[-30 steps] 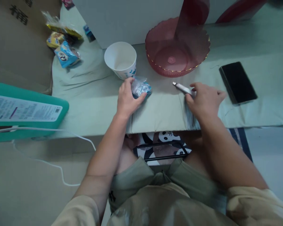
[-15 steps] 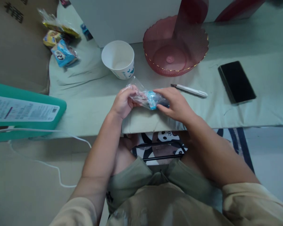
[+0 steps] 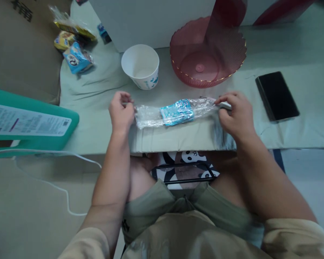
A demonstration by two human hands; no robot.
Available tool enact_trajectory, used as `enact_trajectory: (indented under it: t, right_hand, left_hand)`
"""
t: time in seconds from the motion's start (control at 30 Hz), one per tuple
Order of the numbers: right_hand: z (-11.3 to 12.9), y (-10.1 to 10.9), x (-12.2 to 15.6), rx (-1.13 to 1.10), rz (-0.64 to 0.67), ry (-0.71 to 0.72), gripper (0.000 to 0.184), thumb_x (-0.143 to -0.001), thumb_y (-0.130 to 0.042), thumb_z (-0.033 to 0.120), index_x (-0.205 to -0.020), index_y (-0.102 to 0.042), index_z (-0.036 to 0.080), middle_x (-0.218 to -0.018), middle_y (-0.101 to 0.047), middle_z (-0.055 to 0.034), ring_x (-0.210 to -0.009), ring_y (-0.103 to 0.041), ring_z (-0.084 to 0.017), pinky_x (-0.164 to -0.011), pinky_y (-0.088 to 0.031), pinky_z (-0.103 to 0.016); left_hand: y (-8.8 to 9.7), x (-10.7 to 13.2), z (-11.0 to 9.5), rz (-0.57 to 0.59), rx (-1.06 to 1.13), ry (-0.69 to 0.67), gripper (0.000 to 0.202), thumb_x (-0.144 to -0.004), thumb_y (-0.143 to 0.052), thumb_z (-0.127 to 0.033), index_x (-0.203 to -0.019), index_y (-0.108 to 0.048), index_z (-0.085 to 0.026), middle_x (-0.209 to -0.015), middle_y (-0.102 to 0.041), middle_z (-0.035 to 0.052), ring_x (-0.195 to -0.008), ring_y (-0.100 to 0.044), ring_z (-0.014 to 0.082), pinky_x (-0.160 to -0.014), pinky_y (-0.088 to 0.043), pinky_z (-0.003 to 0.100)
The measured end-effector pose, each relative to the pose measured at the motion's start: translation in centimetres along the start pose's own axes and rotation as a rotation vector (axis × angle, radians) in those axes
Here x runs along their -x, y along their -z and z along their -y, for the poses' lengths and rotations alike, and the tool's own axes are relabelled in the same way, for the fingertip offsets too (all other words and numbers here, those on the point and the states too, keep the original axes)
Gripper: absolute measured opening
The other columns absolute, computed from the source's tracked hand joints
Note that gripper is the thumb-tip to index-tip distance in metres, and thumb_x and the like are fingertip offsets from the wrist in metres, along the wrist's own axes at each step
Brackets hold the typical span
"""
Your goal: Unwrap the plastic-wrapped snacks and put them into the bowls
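A clear plastic wrapper with a blue packet (image 3: 177, 112) in its middle stretches between my two hands, above the front of the covered table. My left hand (image 3: 121, 110) is closed at the wrapper's left end, its fingertips at the edge of the film. At the other end, my right hand (image 3: 237, 112) pinches the twisted film between thumb and fingers. A white pen-like tool (image 3: 225, 105) shows only partly by the right fingers; the wrapper and hand cover the rest. Print on the blue packet is too blurred to read.
Behind the wrapper stand a white paper cup (image 3: 144, 81) and a pink scalloped bowl (image 3: 201, 82). A black phone (image 3: 278, 96) lies to the right. Several snack packets (image 3: 78, 59) lie at the back left, near a green container (image 3: 70, 120) and a white cable (image 3: 83, 157).
My hands have moved apart, left and right, and the wrapper is now stretched out between them. My right hand has shifted from the blue packet to the film's right end.
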State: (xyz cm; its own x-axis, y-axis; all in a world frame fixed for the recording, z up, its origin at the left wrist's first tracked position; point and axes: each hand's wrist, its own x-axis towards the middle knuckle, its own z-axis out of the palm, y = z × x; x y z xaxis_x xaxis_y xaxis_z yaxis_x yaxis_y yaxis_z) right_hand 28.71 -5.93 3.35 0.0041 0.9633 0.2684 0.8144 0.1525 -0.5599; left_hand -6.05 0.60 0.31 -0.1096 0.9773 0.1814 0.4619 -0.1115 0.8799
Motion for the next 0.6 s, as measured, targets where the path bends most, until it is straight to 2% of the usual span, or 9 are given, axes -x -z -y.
enact_trajectory:
  t: [0.07,0.1,0.17,0.23,0.3,0.37,0.5,0.6]
  right_hand:
    - [1.1,-0.2,0.0,0.009,0.008,0.08,0.036,-0.078,-0.053,0.018,-0.109,-0.07,0.023,-0.122,-0.069,-0.0146,-0.118,-0.063,-0.033,-0.102,-0.048,-0.05]
    - [1.7,-0.5,0.1,0.009,0.047,0.134,0.04,-0.08,-0.055,0.02,-0.118,-0.069,0.023,-0.127,-0.068,-0.0145,-0.123,-0.061,-0.034,-0.105,-0.046,-0.051]
    - [2.9,-1.2,0.2,0.029,0.145,0.226,0.045,-0.082,-0.059,0.025,-0.126,-0.066,0.026,-0.127,-0.069,-0.0119,-0.126,-0.058,-0.034,-0.111,-0.039,-0.055]
    - [3.6,-1.9,0.5,0.077,0.234,0.294,0.034,-0.085,-0.06,0.025,-0.117,-0.07,0.029,-0.109,-0.074,-0.0072,-0.117,-0.061,-0.032,-0.116,-0.031,-0.058]
    - [3.9,-2.2,1.0,0.134,0.289,0.351,0.019,-0.089,-0.057,0.023,-0.096,-0.073,0.03,-0.089,-0.071,-0.0031,-0.104,-0.063,-0.027,-0.119,-0.025,-0.059]
    - [4.0,-2.0,1.7,0.17,0.292,0.381,0.022,-0.091,-0.054,0.021,-0.081,-0.071,0.029,-0.081,-0.068,-0.0014,-0.097,-0.062,-0.024,-0.12,-0.023,-0.057]
    - [4.5,-0.8,3.1,0.176,0.309,0.372,0.024,-0.087,-0.053,0.016,-0.072,-0.068,0.027,-0.08,-0.069,-0.0011,-0.086,-0.06,-0.021,-0.114,-0.028,-0.051]
    - [4.8,-0.3,3.7,0.234,0.406,0.333,0.024,-0.089,-0.051,0.023,-0.073,-0.068,0.024,-0.064,-0.064,-0.0024,-0.067,-0.055,-0.019,-0.097,-0.037,-0.047]
  left_hand:
    - [-0.3,0.5,-1.4,-0.036,-0.07,-0.142,0.012,-0.083,-0.062,-0.029,-0.094,-0.064,-0.026,-0.094,-0.071,0.0032,-0.091,-0.068,0.0196,-0.081,-0.055,0.033]
    - [-0.6,0.8,-2.3,0.026,-0.106,-0.212,0.014,-0.083,-0.064,-0.032,-0.095,-0.066,-0.026,-0.102,-0.072,0.0045,-0.101,-0.067,0.0217,-0.09,-0.055,0.035]
    - [-1.2,1.3,-3.7,0.251,-0.182,-0.31,0.023,-0.08,-0.069,-0.038,-0.099,-0.07,-0.025,-0.114,-0.072,0.0061,-0.112,-0.065,0.025,-0.102,-0.052,0.039]
    - [-1.5,1.8,-4.6,0.446,-0.263,-0.328,0.025,-0.077,-0.072,-0.039,-0.097,-0.073,-0.024,-0.118,-0.071,0.0068,-0.112,-0.064,0.0263,-0.105,-0.05,0.042]
    - [-1.6,2.2,-4.9,0.542,-0.324,-0.317,0.015,-0.079,-0.07,-0.035,-0.087,-0.075,-0.023,-0.117,-0.071,0.0069,-0.11,-0.065,0.0261,-0.104,-0.05,0.043]
    - [-1.3,2.5,-5.0,0.542,-0.341,-0.335,0.011,-0.079,-0.068,-0.03,-0.076,-0.075,-0.023,-0.115,-0.071,0.0068,-0.111,-0.064,0.0259,-0.103,-0.051,0.044]
    - [-0.3,3.3,-6.0,0.499,-0.243,-0.398,0.011,-0.078,-0.071,-0.031,-0.07,-0.076,-0.024,-0.108,-0.074,0.0058,-0.102,-0.067,0.024,-0.097,-0.052,0.041]
    - [0.3,4.0,-7.0,0.632,-0.107,-0.288,0.023,-0.082,-0.069,-0.036,-0.065,-0.072,-0.021,-0.083,-0.074,0.0043,-0.075,-0.066,0.0174,-0.076,-0.053,0.033]
